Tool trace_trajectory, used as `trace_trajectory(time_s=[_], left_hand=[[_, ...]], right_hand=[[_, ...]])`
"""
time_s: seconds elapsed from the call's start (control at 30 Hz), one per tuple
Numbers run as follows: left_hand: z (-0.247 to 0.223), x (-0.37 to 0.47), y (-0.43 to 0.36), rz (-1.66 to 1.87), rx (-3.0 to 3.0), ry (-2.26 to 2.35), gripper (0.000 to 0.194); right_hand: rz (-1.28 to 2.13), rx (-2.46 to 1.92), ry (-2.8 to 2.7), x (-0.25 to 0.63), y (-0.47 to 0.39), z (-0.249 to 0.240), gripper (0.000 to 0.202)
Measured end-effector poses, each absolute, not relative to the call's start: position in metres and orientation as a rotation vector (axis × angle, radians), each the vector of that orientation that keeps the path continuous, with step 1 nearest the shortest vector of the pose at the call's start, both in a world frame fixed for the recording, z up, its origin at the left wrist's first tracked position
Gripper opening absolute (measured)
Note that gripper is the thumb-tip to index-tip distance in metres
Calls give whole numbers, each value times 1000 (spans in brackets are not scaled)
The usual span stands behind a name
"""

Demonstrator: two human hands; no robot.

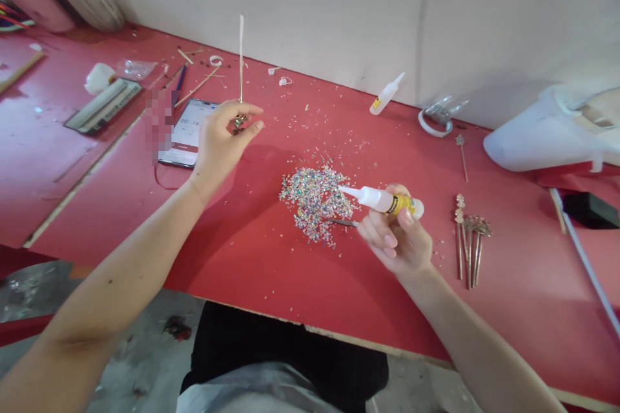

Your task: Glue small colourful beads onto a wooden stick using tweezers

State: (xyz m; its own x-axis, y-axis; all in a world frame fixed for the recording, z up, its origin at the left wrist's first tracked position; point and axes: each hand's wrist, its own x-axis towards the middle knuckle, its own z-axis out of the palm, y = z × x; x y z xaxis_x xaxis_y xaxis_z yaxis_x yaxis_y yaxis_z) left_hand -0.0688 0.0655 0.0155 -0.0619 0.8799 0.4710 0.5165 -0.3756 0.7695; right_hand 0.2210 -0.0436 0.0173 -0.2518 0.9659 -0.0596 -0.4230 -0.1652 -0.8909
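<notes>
My left hand (225,135) holds a metal hair stick (241,71) whose thin shaft points up and whose ornamented end sits between the fingers and thumb. In my right hand (400,235) is a white glue bottle (382,199) with a yellow label, its long nozzle pointing left over a pile of small multicoloured rhinestones (314,197). Beneath that hand, the tip of tweezers (343,222) lies at the pile's right edge. Several ornamented hair sticks (469,245) lie together to the right, and a single one (462,158) lies above them.
A phone (181,135) lies beside my left wrist on the red table (290,284). Near the wall are another glue bottle (386,93) and a tape ring (434,126). A white container (533,132) and a black block (591,210) are at right, a long box (103,106) at left.
</notes>
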Motion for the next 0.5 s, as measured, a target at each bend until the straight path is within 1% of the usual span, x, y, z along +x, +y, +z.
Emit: trace_trajectory(time_s=[0.1, 0.13, 0.23, 0.37, 0.43, 0.5], left_hand=[[16, -70, 65, 1391, 1881, 1498, 22], [16, -71, 66, 1388, 1878, 1500, 23], [16, -72, 66, 1423, 1877, 1492, 11], [21, -69, 63, 1416, 1839, 1439, 16], [23, -65, 60, 1367, 1804, 1375, 21], [24, -58, 56, 1272, 1757, 1266, 33]], right_hand=[[1653, -817, -955, 220, -43, 18, 38], [1657, -815, -950, 220, -43, 19, 38], [1652, -837, -950, 220, -44, 19, 38], [1620, -849, -956, 220, -45, 16, 33], [1608, -815, -950, 220, -44, 15, 32], [1605, -779, -930, 220, -43, 15, 33]])
